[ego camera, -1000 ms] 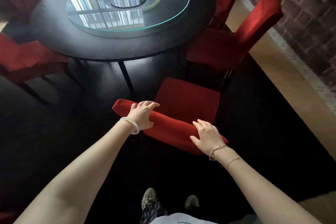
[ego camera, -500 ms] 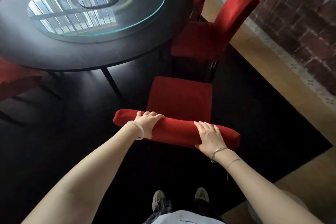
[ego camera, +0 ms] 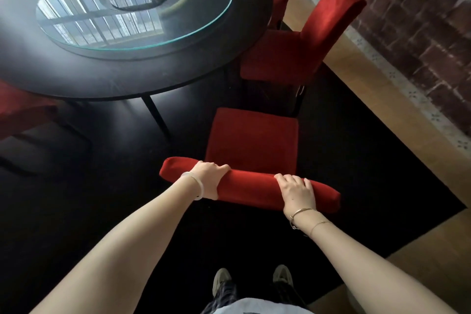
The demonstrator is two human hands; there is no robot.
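A red upholstered chair point(ego camera: 252, 143) stands in front of me with its seat facing the round black table point(ego camera: 102, 76). My left hand point(ego camera: 210, 178) grips the top of the chair's backrest point(ego camera: 252, 187) near its left end, fingers curled over the far edge. My right hand point(ego camera: 297, 192) grips the same top edge near the right end. Both wrists wear bracelets.
A glass turntable point(ego camera: 137, 7) lies on the table. A second red chair point(ego camera: 305, 41) stands to the right of the table, another point(ego camera: 17, 107) at the left edge. A black rug point(ego camera: 369, 173) covers the floor; wooden floor and a brick wall point(ego camera: 420, 20) run along the right.
The chair's backrest has turned from slanted to nearly level in the view and sits squarer to the table. Both hands stayed on its top edge, fingers curling tighter.
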